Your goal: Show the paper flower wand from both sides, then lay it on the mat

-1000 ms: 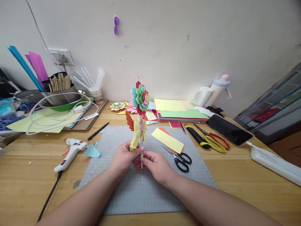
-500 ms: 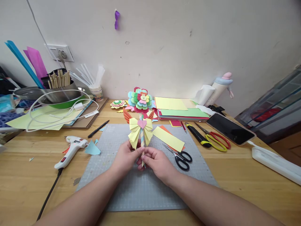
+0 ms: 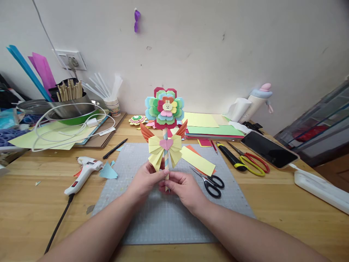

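A paper flower wand (image 3: pixel 167 145) stands upright in both hands above the grey cutting mat (image 3: pixel 136 225). Its head is a layered flower (image 3: pixel 164 108) in red, blue, green and yellow with a small face in the centre. Below the flower sit orange paper wings, a pale yellow bow (image 3: pixel 155 145) and a pink heart. My left hand (image 3: pixel 148 180) pinches the striped stick just under the bow. Lower down, my right hand (image 3: pixel 184 187) grips the stick's bottom end between thumb and fingers. Some fingers are hidden behind the stick.
Black-handled scissors (image 3: pixel 212 183) and yellow paper strips (image 3: pixel 198 160) lie right of the hands. Further right are a utility knife (image 3: pixel 231 156), red-and-yellow-handled scissors (image 3: pixel 252 162) and a phone (image 3: pixel 269 149). On the left rests a glue gun (image 3: pixel 83 174) with its cord.
The wand has tilted up so that its flower faces me more fully and stands higher. Both hands keep their hold, almost in the same place.
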`<state>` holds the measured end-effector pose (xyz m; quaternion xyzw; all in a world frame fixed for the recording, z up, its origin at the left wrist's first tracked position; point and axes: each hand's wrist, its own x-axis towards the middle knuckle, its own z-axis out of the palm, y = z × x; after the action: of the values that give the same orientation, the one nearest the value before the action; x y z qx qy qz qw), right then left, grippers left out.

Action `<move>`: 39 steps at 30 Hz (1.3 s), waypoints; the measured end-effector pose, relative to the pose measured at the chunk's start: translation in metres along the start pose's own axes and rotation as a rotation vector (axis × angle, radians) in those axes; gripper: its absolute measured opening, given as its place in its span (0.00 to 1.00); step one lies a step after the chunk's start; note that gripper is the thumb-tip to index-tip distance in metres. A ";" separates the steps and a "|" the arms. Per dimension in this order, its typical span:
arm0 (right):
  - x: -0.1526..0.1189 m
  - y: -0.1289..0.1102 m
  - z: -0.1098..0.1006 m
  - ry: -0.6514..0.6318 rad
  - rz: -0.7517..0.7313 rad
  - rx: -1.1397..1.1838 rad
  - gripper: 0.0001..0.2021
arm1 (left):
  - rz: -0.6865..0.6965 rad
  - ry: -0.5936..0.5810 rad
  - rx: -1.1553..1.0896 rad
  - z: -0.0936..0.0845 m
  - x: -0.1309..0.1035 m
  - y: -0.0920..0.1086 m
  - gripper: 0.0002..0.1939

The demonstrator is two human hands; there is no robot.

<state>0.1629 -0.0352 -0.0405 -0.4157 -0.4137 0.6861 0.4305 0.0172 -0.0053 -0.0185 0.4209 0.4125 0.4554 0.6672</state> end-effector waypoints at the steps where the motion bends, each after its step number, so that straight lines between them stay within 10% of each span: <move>1: 0.000 0.000 0.000 0.016 0.009 0.008 0.18 | 0.048 0.015 -0.002 -0.001 0.000 0.003 0.23; 11: -0.016 0.008 0.013 -0.027 0.132 -0.069 0.17 | 0.026 -0.033 0.020 -0.021 0.003 0.036 0.19; 22: -0.020 0.011 0.015 -0.077 0.102 -0.163 0.10 | -0.101 -0.010 0.011 -0.018 0.001 0.039 0.14; 39: -0.020 0.012 0.015 -0.103 0.094 -0.181 0.06 | 0.071 0.058 0.033 -0.017 0.002 0.028 0.12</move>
<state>0.1518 -0.0606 -0.0424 -0.4362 -0.4754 0.6858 0.3366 -0.0052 0.0060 0.0018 0.4330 0.4239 0.4838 0.6315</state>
